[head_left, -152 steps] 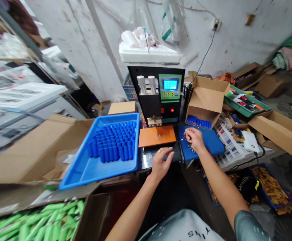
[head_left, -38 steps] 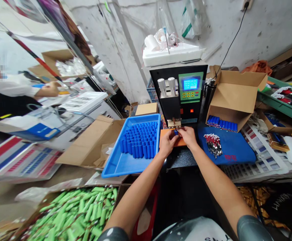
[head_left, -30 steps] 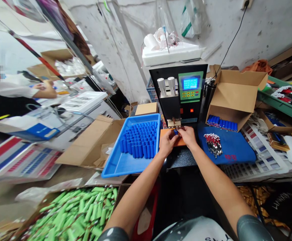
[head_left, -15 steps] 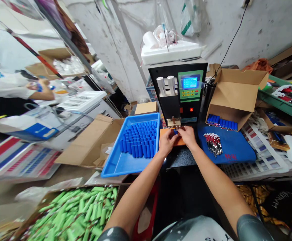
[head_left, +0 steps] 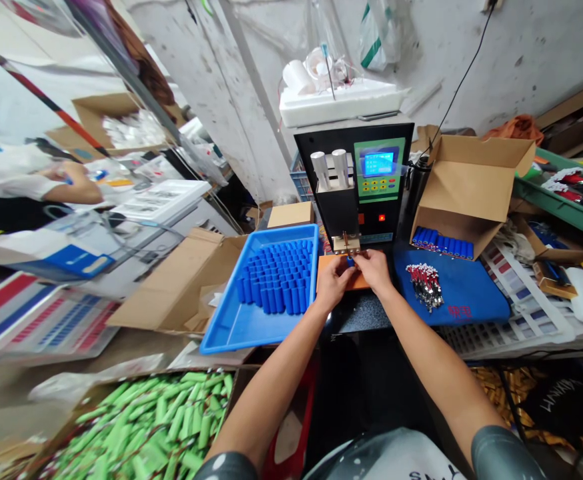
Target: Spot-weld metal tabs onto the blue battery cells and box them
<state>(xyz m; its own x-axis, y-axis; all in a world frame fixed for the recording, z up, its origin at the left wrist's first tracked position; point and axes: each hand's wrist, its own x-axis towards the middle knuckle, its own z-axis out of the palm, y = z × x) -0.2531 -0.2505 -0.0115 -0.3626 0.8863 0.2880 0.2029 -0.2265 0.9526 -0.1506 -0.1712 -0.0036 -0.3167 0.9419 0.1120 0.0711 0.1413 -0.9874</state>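
My left hand [head_left: 332, 280] pinches a blue cylindrical battery cell [head_left: 350, 262] beneath the electrodes [head_left: 345, 241] of a black spot welder [head_left: 340, 210]. Beside it, the fingers of my right hand [head_left: 373, 270] are closed at the cell's upper end; what they grip there is too small to make out. Both hands are just over an orange block [head_left: 357, 283] at the welder's foot. Left of them, a blue tray [head_left: 216, 340] holds many upright blue cells [head_left: 274, 277]. On a blue mat [head_left: 476, 283] to the right lies a bundle of red and black wire leads [head_left: 424, 287].
A cardboard box [head_left: 466, 177] with a row of blue cells [head_left: 441, 243] stands right of the welder. Green-wrapped cells [head_left: 166, 427] fill a box at lower left. A green bin [head_left: 561, 200] sits far right. At far left a person [head_left: 26, 177] works at another bench.
My hands stay at the electrodes with almost no movement, the cell still between them. The view shifts slightly, and the other person's arm at far left has moved a little.
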